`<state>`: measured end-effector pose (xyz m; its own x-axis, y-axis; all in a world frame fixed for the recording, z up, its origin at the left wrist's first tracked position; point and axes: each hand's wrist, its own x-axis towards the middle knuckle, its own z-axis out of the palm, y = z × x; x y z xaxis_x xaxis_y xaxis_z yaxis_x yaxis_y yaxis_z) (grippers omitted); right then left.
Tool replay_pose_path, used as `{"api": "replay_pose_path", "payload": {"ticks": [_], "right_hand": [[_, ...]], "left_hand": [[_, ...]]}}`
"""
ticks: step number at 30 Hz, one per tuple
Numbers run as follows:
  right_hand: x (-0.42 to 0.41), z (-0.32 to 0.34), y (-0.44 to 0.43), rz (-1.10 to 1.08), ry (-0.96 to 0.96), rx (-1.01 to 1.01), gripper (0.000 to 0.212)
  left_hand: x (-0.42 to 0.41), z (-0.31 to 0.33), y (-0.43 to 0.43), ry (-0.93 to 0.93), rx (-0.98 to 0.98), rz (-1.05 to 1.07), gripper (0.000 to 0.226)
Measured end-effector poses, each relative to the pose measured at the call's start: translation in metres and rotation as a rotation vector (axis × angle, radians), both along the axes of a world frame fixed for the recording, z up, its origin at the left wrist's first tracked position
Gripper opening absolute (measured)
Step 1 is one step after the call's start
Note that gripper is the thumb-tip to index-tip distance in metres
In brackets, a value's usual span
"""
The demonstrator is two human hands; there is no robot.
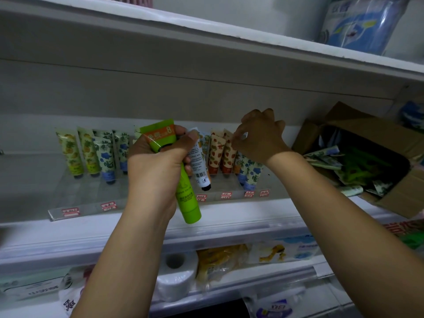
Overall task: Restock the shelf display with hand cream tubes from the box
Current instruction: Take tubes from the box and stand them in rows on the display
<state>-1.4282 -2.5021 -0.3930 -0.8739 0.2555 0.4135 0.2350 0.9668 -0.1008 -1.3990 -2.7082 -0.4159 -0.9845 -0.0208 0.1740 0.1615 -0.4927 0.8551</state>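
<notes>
Shelf (pixel 41 180) bears upright tubes (pixel 71 154); open box (pixel 367 127) at right, probably more tubes (pixel 325 157).

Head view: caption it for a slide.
Left hand grips two tubes; right hand pinches a strawberry tube in the display.

Tubes (pixel 90 154) in display (pixel 91 198), box (pixel 358 161) probably on shelf, right

Left hand (pixel 156 161), right hand (pixel 259 136), fingers (pixel 188 140) curled.
</notes>
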Motion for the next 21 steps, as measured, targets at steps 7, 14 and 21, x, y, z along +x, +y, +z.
{"api": "replay_pose_path", "payload": {"ticks": [7,14,21], "right_hand": [[-0.003,0.000,0.005,-0.005,-0.051,0.002,0.021],[0.013,0.012,0.008,0.081,0.095,-0.171,0.011],[0.071,0.015,-0.026,0.411,0.094,-0.664,0.008]], "left_hand": [[0.000,-0.003,0.004,-0.010,-0.003,-0.018,0.016],[0.000,-0.005,0.004,-0.033,-0.003,-0.028,0.017],[-0.002,-0.008,0.006,-0.077,0.057,-0.066,0.020]]}}
